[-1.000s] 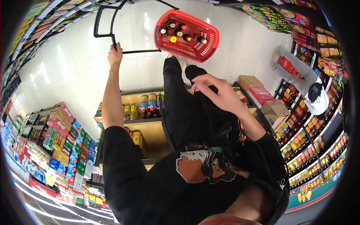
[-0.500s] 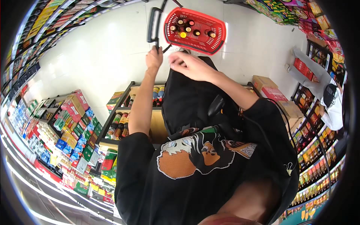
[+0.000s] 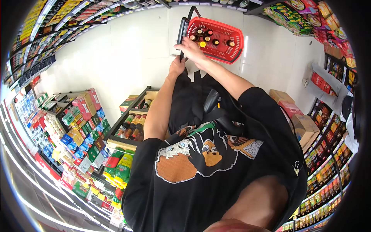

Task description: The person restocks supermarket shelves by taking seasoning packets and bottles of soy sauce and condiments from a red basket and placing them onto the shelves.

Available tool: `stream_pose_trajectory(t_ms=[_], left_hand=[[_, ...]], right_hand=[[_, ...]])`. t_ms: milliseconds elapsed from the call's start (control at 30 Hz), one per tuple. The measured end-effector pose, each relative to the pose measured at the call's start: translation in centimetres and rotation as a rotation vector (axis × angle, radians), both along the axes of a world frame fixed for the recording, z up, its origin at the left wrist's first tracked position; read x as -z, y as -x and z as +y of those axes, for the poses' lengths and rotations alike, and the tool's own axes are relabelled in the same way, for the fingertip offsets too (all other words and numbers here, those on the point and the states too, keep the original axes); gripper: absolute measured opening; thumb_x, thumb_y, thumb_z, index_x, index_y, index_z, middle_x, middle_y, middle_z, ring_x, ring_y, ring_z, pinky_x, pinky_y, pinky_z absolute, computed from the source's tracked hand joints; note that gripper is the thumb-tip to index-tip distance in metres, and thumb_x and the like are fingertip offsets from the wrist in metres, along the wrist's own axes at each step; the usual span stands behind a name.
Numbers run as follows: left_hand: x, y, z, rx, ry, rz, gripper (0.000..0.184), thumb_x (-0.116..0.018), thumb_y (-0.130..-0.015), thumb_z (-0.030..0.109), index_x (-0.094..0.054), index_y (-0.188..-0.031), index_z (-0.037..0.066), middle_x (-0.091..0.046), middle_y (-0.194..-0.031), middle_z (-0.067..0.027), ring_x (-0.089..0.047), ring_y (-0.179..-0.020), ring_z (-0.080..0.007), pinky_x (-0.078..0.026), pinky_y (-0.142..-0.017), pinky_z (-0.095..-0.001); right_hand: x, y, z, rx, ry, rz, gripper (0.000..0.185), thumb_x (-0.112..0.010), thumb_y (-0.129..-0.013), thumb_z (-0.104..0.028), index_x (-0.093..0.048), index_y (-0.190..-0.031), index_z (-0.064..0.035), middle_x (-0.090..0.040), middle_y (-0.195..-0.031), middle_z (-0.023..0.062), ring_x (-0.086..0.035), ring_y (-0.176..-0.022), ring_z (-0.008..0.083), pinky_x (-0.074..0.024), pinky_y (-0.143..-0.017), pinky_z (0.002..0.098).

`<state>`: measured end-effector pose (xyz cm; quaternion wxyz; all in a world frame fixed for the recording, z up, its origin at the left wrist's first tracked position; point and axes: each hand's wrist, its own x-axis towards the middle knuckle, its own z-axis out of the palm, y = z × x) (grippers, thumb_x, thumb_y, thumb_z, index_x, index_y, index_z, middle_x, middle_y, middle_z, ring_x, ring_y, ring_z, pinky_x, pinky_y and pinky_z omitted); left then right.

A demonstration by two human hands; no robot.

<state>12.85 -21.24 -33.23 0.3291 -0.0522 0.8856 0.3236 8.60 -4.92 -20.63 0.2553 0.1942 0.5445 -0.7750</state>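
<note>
A red shopping basket [image 3: 236, 43] stands on the floor ahead of me, holding several dark bottles [image 3: 207, 38] with pale, red and yellow caps. Its black handle [image 3: 183, 28] is swung out over the basket's left side. My left hand [image 3: 177, 66] is closed around the lower end of that handle. Across the handle's middle lies my right hand [image 3: 193, 51], fingers stretched and thumb apart; it touches the handle or is right at it, without a visible firm grip.
A low shelf unit with bottles [image 3: 135, 125] stands close on my left, with stacked boxed goods [image 3: 83, 135] beyond. Cartons [image 3: 293, 110] sit to my right. Snack packets [image 3: 293, 19] fill the far right shelves. Another person [image 3: 349, 131] is at the right edge.
My right hand has moved forward from beside the basket onto the handle. My left hand still grips the handle's lower end. The view has shifted, and the basket appears further right.
</note>
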Motion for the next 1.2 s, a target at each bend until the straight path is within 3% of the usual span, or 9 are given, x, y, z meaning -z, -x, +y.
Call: stream_pose_trajectory(t_ms=[200, 267, 333, 467, 600, 667, 1000, 1033, 1200], left_hand=[[-0.1, 1.4, -4.2, -0.078, -0.198, -0.097, 0.052, -0.064, -0.095, 0.03, -0.052, -0.131, -0.006, -0.068, -0.119, -0.0266, -0.064, -0.119, -0.038, -0.049, -0.099, -0.0444], [-1.7, 2.2, -5.9, -0.16, -0.375, 0.145, 0.056, -0.066, -0.095, 0.026, -0.046, -0.137, -0.007, -0.066, -0.123, -0.0254, -0.062, -0.122, -0.0357, -0.049, -0.1, -0.0423], [-3.8, 4.0, -8.9, -0.159, -0.536, 0.16, 0.052, -0.063, -0.098, 0.018, -0.043, -0.139, -0.006, -0.063, -0.13, -0.0229, -0.061, -0.123, -0.0331, -0.049, -0.1, -0.0407], [-9.6, 7.1, -16.0, -0.16, -0.508, 0.115, 0.039, -0.062, -0.099, 0.019, -0.056, -0.13, -0.004, -0.066, -0.125, -0.0187, -0.064, -0.111, -0.0267, -0.05, -0.097, -0.0379], [-11.6, 8.2, -23.1, -0.209, -0.534, 0.017, 0.031, -0.059, -0.1, 0.017, -0.061, -0.124, -0.003, -0.07, -0.119, -0.0139, -0.066, -0.105, -0.023, -0.05, -0.092, -0.0337], [-12.1, 8.3, -25.7, -0.202, -0.538, -0.013, 0.031, -0.059, -0.101, 0.017, -0.062, -0.124, -0.003, -0.071, -0.118, -0.0132, -0.067, -0.103, -0.022, -0.05, -0.09, -0.0327], [-12.7, 9.5, -32.4, -0.19, -0.61, -0.085, 0.028, -0.057, -0.103, 0.017, -0.063, -0.122, -0.002, -0.071, -0.114, -0.01, -0.069, -0.099, -0.0164, -0.05, -0.081, -0.029], [-12.7, 9.8, -32.9, -0.195, -0.627, -0.088, 0.027, -0.058, -0.103, 0.017, -0.063, -0.122, -0.002, -0.071, -0.114, -0.0098, -0.069, -0.098, -0.0163, -0.05, -0.081, -0.0285], [-12.4, 12.9, -36.0, -0.237, -0.672, -0.073, 0.025, -0.057, -0.103, 0.016, -0.063, -0.12, -0.002, -0.071, -0.113, -0.0094, -0.07, -0.098, -0.0161, -0.05, -0.076, -0.0264]], right_hand=[[0.1, 2.0, -6.2, 0.023, 0.035, 0.063, 0.054, -0.063, -0.096, -0.023, -0.046, -0.143, -0.0023, -0.058, -0.137, 0.0118, -0.049, -0.136, 0.0219, -0.0387, -0.11, 0.0376], [0.5, 2.9, -9.1, 0.001, -0.011, 0.046, 0.054, -0.064, -0.096, -0.026, -0.048, -0.142, -0.003, -0.061, -0.132, 0.0098, -0.052, -0.13, 0.0202, -0.0423, -0.104, 0.0362], [2.1, 3.9, -12.2, 0.051, -0.037, -0.011, 0.041, -0.066, -0.095, -0.028, -0.056, -0.127, -0.0049, -0.061, -0.106, 0.0024, -0.055, -0.103, 0.0146, -0.0446, -0.091, 0.034], [5.0, 6.3, -17.4, 0.192, -0.214, 0.02, 0.034, -0.067, -0.093, -0.03, -0.061, -0.113, -0.0042, -0.06, -0.099, 0.0026, -0.054, -0.095, 0.0146, -0.0439, -0.086, 0.0344], [6.4, 8.4, -21.0, 0.226, -0.383, 0.055, 0.039, -0.067, -0.091, -0.033, -0.062, -0.113, -0.0016, -0.065, -0.103, 0.0081, -0.056, -0.101, 0.0177, -0.0439, -0.089, 0.0349], [6.9, 9.4, -21.8, 0.138, -0.437, -0.06, 0.087, -0.067, -0.086, -0.036, -0.032, -0.151, 0.0111, -0.047, -0.148, 0.0289, -0.048, -0.137, 0.0363, -0.0369, -0.113, 0.0395], [5.4, 11.7, -27.4, 0.096, -0.662, -0.119, 0.086, -0.065, -0.084, -0.038, -0.035, -0.15, 0.0094, -0.047, -0.148, 0.0294, -0.048, -0.138, 0.037, -0.0375, -0.114, 0.0395], [5.2, 11.8, -28.4, 0.127, -0.752, -0.099, 0.074, -0.064, -0.084, -0.039, -0.049, -0.14, 0.0071, -0.058, -0.136, 0.0289, -0.057, -0.129, 0.0367, -0.0432, -0.107, 0.0425], [6.3, 14.1, -30.6, -0.002, -0.75, -0.046, 0.049, -0.064, -0.084, -0.043, -0.066, -0.107, 0.0004, -0.071, -0.102, 0.0214, -0.069, -0.098, 0.0343, -0.0505, -0.083, 0.0448]])
